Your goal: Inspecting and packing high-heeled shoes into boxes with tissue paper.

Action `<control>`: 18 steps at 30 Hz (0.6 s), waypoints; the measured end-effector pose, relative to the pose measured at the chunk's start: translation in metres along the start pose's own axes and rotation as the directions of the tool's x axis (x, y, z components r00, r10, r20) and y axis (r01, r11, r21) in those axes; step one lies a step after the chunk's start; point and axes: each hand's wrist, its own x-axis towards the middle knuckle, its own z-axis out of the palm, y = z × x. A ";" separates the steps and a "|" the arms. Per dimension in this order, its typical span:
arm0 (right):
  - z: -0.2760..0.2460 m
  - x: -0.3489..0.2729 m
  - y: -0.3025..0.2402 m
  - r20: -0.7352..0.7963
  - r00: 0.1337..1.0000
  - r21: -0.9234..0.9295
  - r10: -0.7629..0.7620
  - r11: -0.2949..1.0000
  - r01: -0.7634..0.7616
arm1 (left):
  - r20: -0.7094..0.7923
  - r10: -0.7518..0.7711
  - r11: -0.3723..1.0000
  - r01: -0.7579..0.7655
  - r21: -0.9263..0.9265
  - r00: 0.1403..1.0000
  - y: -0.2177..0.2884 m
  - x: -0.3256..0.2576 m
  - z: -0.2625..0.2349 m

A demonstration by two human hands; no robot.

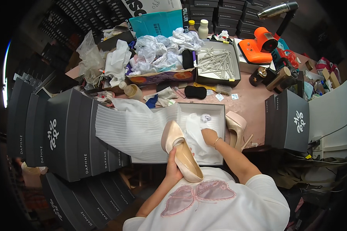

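Note:
My left hand (174,166) grips a beige high-heeled shoe (180,151) by its side, holding it over the near edge of an open shoe box (219,112). My right hand (209,136) reaches into the box and presses on the white tissue paper (142,131) that lines it and spills out to the left. A small crumpled paper ball (206,117) lies deeper in the box. The matching beige shoe (236,126) stands on the pink table just right of the box.
Dark grey shoe boxes (65,134) are stacked at my left, and one more (287,120) stands at the right. Behind the open box are a tray of white sticks (216,63), heaped plastic bags (158,52), a black pad (195,92), bottles and an orange tool (258,46).

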 end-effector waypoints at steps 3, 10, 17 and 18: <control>-0.033 0.001 0.001 -0.231 0.972 0.059 0.034 0.998 -0.021 | -0.007 -0.003 1.000 0.003 -0.006 1.000 0.002 -0.001 0.002; -0.046 0.046 0.029 -0.151 0.989 -0.176 -0.007 0.984 -0.020 | 0.073 0.006 0.996 0.001 -0.090 0.997 0.001 0.001 0.013; -0.160 -0.060 -0.074 -0.240 0.939 0.719 -0.246 0.605 0.342 | 0.112 0.018 0.990 -0.003 -0.139 0.993 0.004 0.009 0.007; -0.152 -0.074 -0.089 -0.209 0.918 0.677 -0.336 0.628 0.384 | 0.117 0.018 0.988 0.000 -0.152 0.993 0.005 0.008 0.010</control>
